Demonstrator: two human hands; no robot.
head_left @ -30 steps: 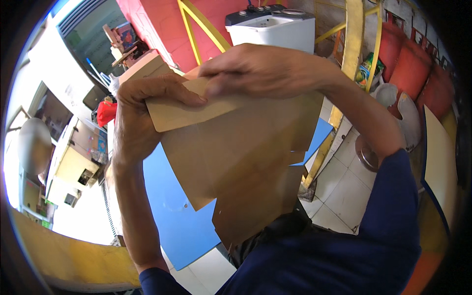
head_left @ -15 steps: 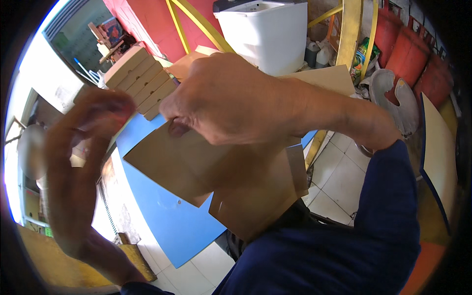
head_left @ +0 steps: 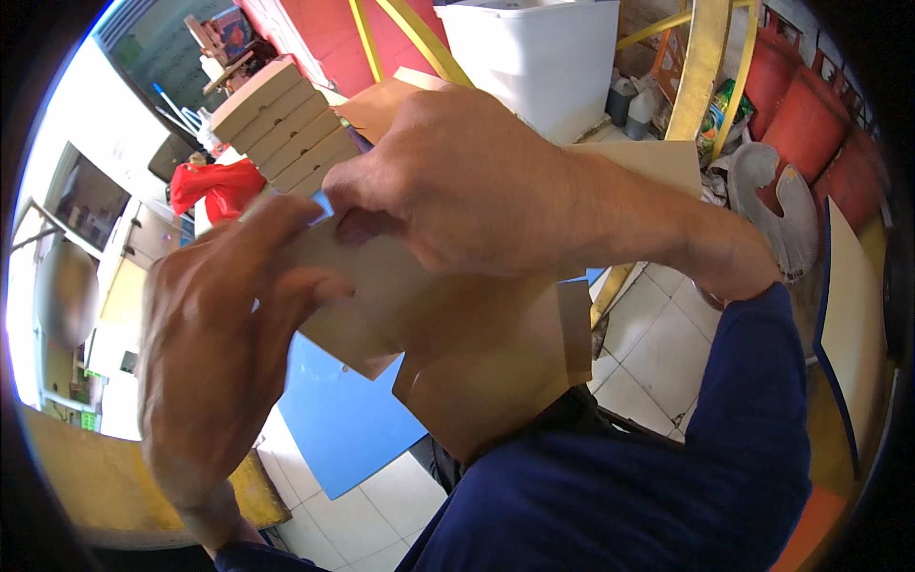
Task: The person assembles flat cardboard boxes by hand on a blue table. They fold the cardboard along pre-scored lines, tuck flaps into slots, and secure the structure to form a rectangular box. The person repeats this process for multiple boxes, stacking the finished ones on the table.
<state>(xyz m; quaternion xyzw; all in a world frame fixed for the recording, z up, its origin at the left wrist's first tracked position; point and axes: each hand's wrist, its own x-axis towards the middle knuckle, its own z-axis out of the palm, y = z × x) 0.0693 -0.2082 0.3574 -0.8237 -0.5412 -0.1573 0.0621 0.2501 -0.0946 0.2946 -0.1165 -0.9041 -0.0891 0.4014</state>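
A brown flat cardboard box blank, partly folded along its creases, extends across my lap in front of me. My right hand reaches over it from the right, thumb and fingers closed on its upper left part. At the blank's left side is my left hand, its thumb and fingers apart around the edge. The left fingertips come close to the right hand's fingers, and a firm grip there does not show. Both hands hide much of the blank's upper edge. Below lies a blue tabletop.
Stacked closed cardboard boxes stand at the far left, beside a red plastic bag. More flat cardboard lies behind my right forearm. A white bin, a yellow metal frame and red gas cylinders are further back.
My left hand has moved right, from clear of the cardboard to its left edge. The red bag it covered now shows. My right hand keeps its hold, and the view has shifted slightly.
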